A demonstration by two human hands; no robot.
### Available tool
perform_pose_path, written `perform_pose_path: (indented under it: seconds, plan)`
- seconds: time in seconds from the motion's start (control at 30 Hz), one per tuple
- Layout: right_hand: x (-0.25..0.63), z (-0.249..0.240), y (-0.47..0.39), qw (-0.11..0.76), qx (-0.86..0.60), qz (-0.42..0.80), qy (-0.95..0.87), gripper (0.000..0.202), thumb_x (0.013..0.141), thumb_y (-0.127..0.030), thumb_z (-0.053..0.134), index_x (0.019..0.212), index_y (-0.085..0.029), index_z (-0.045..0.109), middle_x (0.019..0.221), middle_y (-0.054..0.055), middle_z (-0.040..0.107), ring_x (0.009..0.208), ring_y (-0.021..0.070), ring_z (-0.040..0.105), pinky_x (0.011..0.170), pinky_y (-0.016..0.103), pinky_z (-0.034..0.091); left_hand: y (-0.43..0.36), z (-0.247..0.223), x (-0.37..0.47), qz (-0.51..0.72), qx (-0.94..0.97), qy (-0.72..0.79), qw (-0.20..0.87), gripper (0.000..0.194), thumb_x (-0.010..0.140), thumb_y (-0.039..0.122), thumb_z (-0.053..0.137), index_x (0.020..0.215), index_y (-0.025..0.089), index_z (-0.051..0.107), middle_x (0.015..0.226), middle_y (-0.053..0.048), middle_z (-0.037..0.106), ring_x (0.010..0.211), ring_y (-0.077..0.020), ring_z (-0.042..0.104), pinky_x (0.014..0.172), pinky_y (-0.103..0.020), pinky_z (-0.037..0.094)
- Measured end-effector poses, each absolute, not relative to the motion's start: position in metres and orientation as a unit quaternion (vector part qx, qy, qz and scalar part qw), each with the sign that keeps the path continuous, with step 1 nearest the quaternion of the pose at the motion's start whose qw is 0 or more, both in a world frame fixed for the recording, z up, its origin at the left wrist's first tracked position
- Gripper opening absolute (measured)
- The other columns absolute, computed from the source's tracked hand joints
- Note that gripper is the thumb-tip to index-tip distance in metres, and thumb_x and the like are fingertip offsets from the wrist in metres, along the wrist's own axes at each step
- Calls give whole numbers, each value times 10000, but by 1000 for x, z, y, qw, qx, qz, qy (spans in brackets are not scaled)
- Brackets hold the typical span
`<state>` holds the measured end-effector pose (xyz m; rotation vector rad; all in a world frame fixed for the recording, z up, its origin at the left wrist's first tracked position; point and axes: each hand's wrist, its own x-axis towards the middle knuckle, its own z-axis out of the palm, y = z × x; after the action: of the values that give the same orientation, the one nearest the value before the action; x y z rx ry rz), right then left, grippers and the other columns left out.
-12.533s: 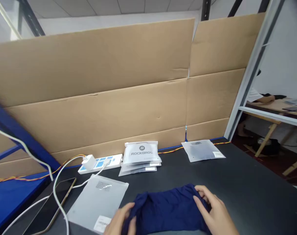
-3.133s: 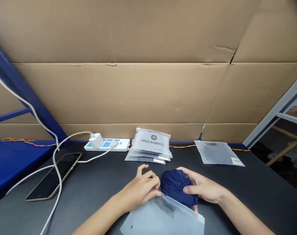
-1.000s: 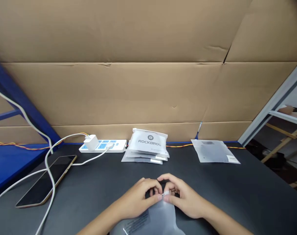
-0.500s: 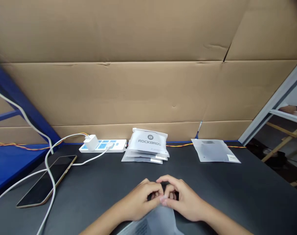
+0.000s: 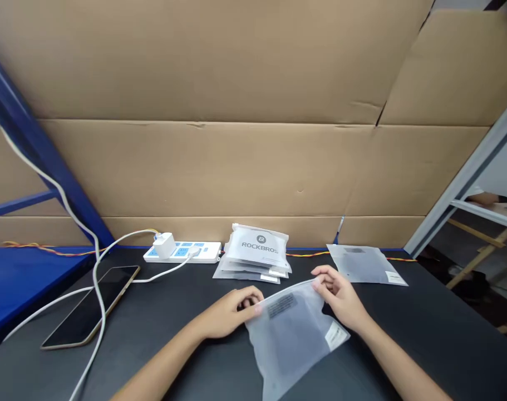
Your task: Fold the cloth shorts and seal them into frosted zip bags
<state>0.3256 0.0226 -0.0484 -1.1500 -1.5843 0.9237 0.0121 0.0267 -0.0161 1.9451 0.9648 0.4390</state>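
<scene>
Both hands hold a frosted plastic bag [image 5: 293, 334] by its upper edge, tilted up off the black table [image 5: 424, 328] with its lower end trailing toward the camera. The left hand [image 5: 232, 314] pinches the bag's top left corner between thumb and fingers; the right hand [image 5: 340, 298] grips the top right corner the same way. A dark shape shows through the film, probably a folded cloth inside, though the frosting blurs it. A grey printed patch sits near the bag's top, and a white label [image 5: 334, 336] lies at its right edge, just under the right wrist.

Behind the hands, close to the cardboard wall [image 5: 236, 167], lies a stack of bags [image 5: 255, 259] whose top one reads ROCKBROS. To its left a white power strip [image 5: 182, 252] carries a white charger [image 5: 165, 245], whose cable [image 5: 98, 278] loops past a phone [image 5: 92, 312] lying face up. To the right of the stack a single flat bag [image 5: 364, 264] lies on its own, well apart from the right hand
</scene>
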Motion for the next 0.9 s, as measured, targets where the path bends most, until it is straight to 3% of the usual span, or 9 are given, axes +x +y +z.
perform_pose_path:
  seconds: [0.1,0.17,0.23,0.37,0.43,0.53,0.73,0.8,0.9]
  plan:
    - [311,-40,8,411,-472,269,-732,331,941,-403,573,1227,-238,560,1141,99,613,991,244,611,859,387,509,24,-27,19,218,735,385,514,304,896,504,613,883,201,616,833,19,600,805,-163,494,737,-253,388]
    - [302,-30,-6,343,-445,196,-804,518,882,-412,659,1363,-291,510,1473,125,445,1329,333,448,1074,504,411,27,-34,19,239,700,385,553,380,880,569,603,839,194,555,770,33,563,695,-136,470,636,-230,360]
    - [292,-24,-19,258,-400,160,-865,753,783,-452,762,1452,-331,439,1608,99,293,1469,389,249,1157,586,302,32,-39,16,261,665,388,582,424,870,615,588,847,199,508,717,55,517,602,-111,422,557,-211,303]
    - [279,-34,-34,176,-333,76,-923,811,796,-225,690,1524,-332,350,1608,85,340,1455,375,331,1144,580,351,36,-46,9,294,596,378,645,433,819,598,668,829,190,525,700,58,500,582,-101,423,555,-208,301]
    - [278,-37,-34,206,-312,17,-927,830,783,-63,540,1542,-313,317,1556,75,437,1418,330,416,1115,533,408,34,-50,11,300,567,357,679,439,824,609,658,858,181,570,728,34,548,623,-121,494,600,-226,367]
    - [280,-24,-22,283,-314,-56,-905,851,748,2,454,1534,-296,328,1498,58,515,1392,307,460,1076,507,450,32,-57,17,301,534,314,725,580,898,711,467,972,160,630,803,-45,649,731,-194,623,717,-319,472]
    - [253,29,48,373,-382,-163,-830,735,773,2,420,1446,-288,480,1417,33,598,1356,270,506,1121,473,416,35,-67,24,313,496,252,770,764,865,847,283,962,154,589,794,-106,711,596,-206,672,652,-350,507]
    - [237,30,75,340,-411,-159,-831,617,844,-72,449,1438,-234,490,1464,70,552,1379,279,474,1145,481,382,34,-68,25,319,507,259,757,701,872,824,339,939,166,574,758,-88,705,572,-192,658,626,-325,489]
    - [214,14,102,214,-434,-92,-870,533,946,-371,507,1441,-178,471,1545,134,444,1426,341,388,1137,541,356,31,-68,27,307,536,267,740,587,875,732,504,884,153,598,735,-76,691,557,-168,635,632,-307,467]
